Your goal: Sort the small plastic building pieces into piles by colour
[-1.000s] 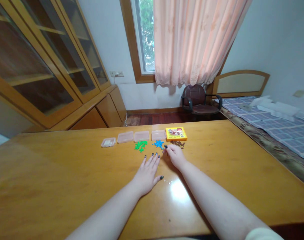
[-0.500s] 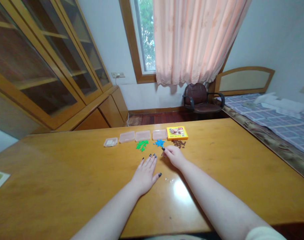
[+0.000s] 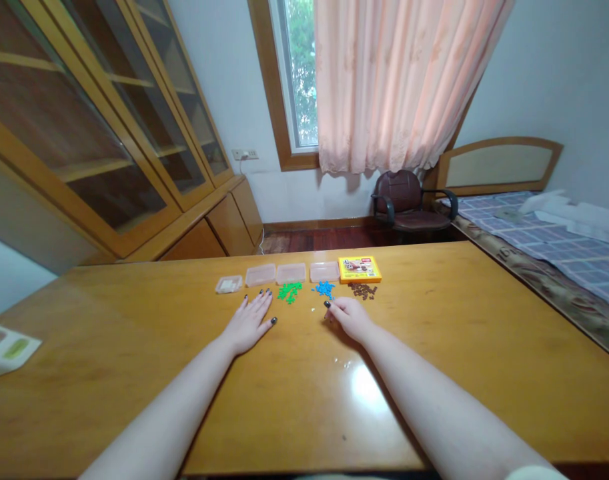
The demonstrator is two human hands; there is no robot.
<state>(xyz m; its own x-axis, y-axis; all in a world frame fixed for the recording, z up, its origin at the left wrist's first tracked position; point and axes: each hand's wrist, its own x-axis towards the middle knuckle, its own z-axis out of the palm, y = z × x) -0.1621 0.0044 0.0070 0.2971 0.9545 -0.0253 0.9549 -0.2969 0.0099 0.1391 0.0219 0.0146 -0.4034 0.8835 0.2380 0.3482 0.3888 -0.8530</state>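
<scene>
My left hand (image 3: 247,325) lies flat on the wooden table (image 3: 284,400), fingers spread, just left of a pile of small green pieces (image 3: 289,292). My right hand (image 3: 351,318) is closed in a pinch in front of a pile of small blue pieces (image 3: 325,289); whatever its fingertips hold is too small to make out. To the right of the blue pile, behind my right hand, lies a pile of small brown pieces (image 3: 363,291). A few tiny pale or clear bits (image 3: 341,363) lie nearer to me on the table.
Shallow clear plastic trays (image 3: 291,273) stand in a row behind the piles, with a smaller tray (image 3: 229,285) at the left end. A yellow box (image 3: 360,269) ends the row on the right. A white and green packet (image 3: 14,348) lies at the left edge.
My left hand has slid left across the table, from in front of the blue pile to beside the green pile. My right hand stays pinched near the blue pile. The view has shifted slightly.
</scene>
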